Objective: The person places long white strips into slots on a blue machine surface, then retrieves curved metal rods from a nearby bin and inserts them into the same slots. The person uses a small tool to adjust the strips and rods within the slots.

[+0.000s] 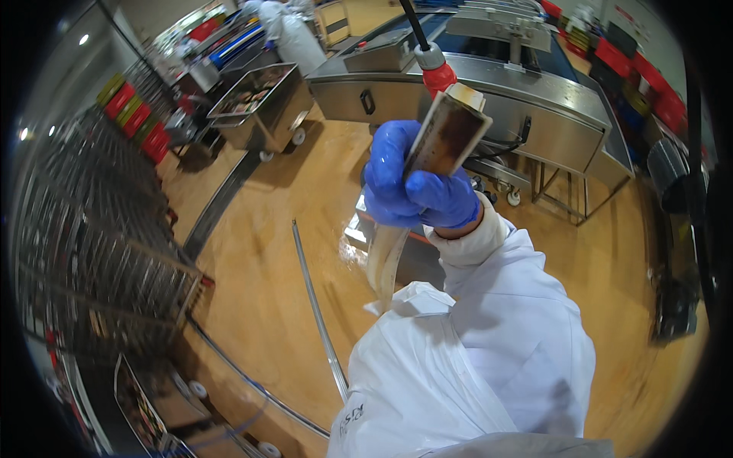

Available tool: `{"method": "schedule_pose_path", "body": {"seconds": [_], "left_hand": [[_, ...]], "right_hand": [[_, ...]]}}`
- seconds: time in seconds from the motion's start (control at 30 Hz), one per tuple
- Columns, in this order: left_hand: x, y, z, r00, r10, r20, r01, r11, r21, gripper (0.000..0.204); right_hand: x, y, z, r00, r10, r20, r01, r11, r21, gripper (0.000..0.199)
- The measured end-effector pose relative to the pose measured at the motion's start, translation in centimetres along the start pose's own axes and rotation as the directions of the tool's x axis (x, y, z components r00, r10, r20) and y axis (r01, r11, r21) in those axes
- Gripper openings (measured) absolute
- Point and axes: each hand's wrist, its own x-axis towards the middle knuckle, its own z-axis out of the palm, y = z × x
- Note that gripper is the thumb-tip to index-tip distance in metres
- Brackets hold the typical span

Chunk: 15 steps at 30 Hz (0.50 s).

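Observation:
My right hand [416, 179], in a blue glove, is raised in front of me with its fingers closed round a block-like piece [450, 137]. That piece is rectangular, with a dark brown, stained face and pale edges; its kind I cannot make out. Right behind its upper end hangs a red and grey plug-like connector [437, 72] on a black cable. Whether the two touch is unclear. Below the glove a pale, curved, translucent strip [385, 256] hangs down, and I cannot tell if it belongs to the held piece. My left hand is out of sight.
A stainless-steel conveyor machine [546, 122] stands ahead. Left of it is a wheeled steel tub [259, 111] with contents. Stacked wire racks [92, 229] line the left side. A metal drain channel [313, 298] crosses the tan floor. A person in white [289, 38] stands at the back.

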Motion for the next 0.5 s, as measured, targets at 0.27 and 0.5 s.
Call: {"method": "schedule_pose_path", "body": {"seconds": [0.27, 0.5], "left_hand": [[20.6, 4.6, -5.4, 0.99, 0.065, 0.129, -0.076, 0.993, 0.085, 0.035], [35.6, 7.6, -9.9, 0.994, -0.008, 0.112, -0.007, 0.991, 0.131, 0.034]], "right_hand": [[7.5, 8.9, -7.5, 0.991, 0.077, -0.109, -0.082, 0.995, -0.047, 0.032], [21.1, 17.3, -18.7, 0.992, 0.014, -0.126, -0.013, 1.0, 0.003, 0.033]]}}
